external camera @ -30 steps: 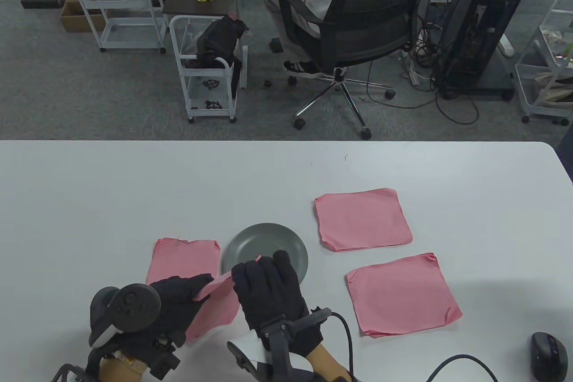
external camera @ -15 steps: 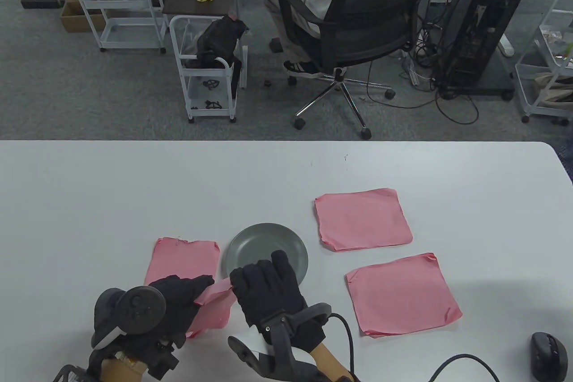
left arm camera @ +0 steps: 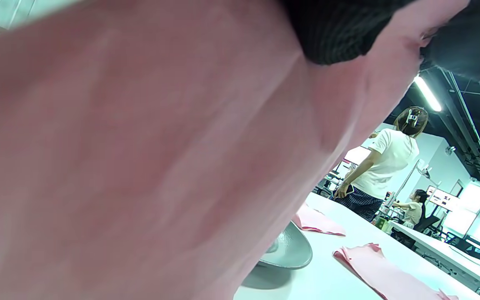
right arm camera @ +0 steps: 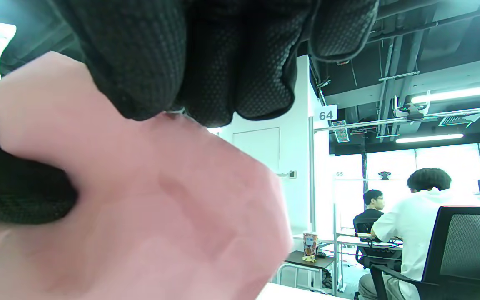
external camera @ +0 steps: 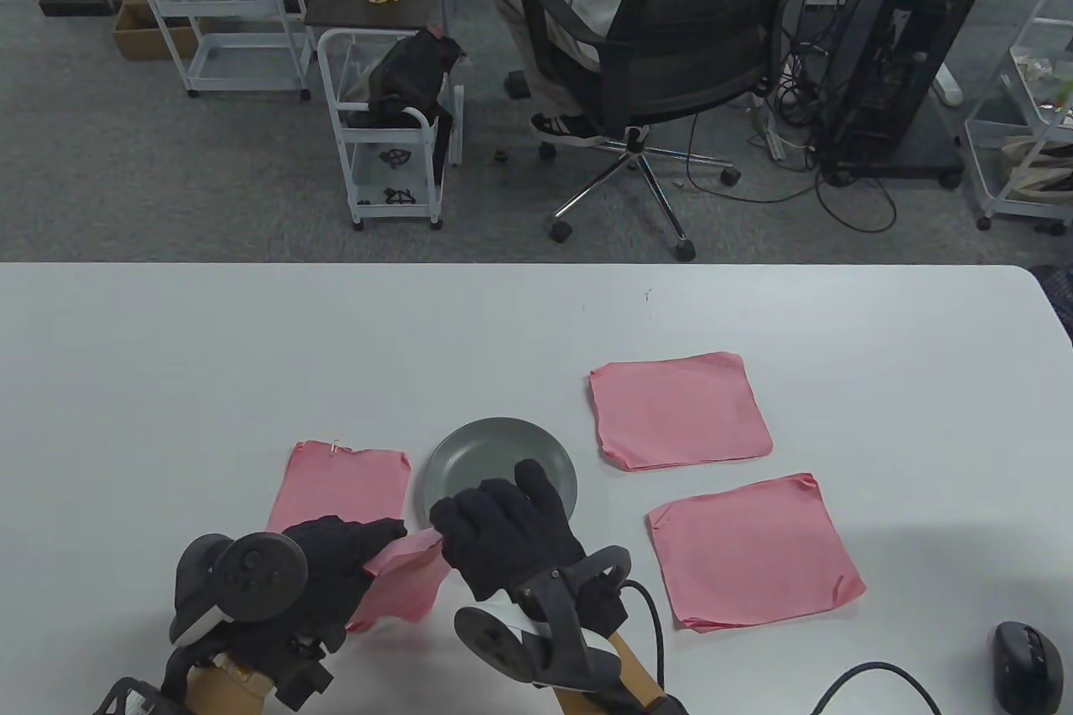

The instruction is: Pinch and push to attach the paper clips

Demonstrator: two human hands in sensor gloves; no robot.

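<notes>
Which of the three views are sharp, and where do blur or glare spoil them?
Table view: sharp, dim, even light. Left wrist view: the pink paper fills the frame, blurred; bright windows glare far right. Right wrist view: paper and right hand close and soft; ceiling lamps glare.

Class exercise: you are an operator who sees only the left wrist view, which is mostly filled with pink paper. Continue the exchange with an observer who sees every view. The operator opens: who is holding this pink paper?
Observer: Both hands. The left hand and the right hand pinch the top edge of the held pink stack.
Operator: Are there clips on the grey plate?
Observer: In the table view, the visible part of the plate is bare; the right hand covers its near edge.
Operator: Is any stack already clipped?
Observer: The flat pink stack left of the plate has a small clip on its far edge.
</notes>
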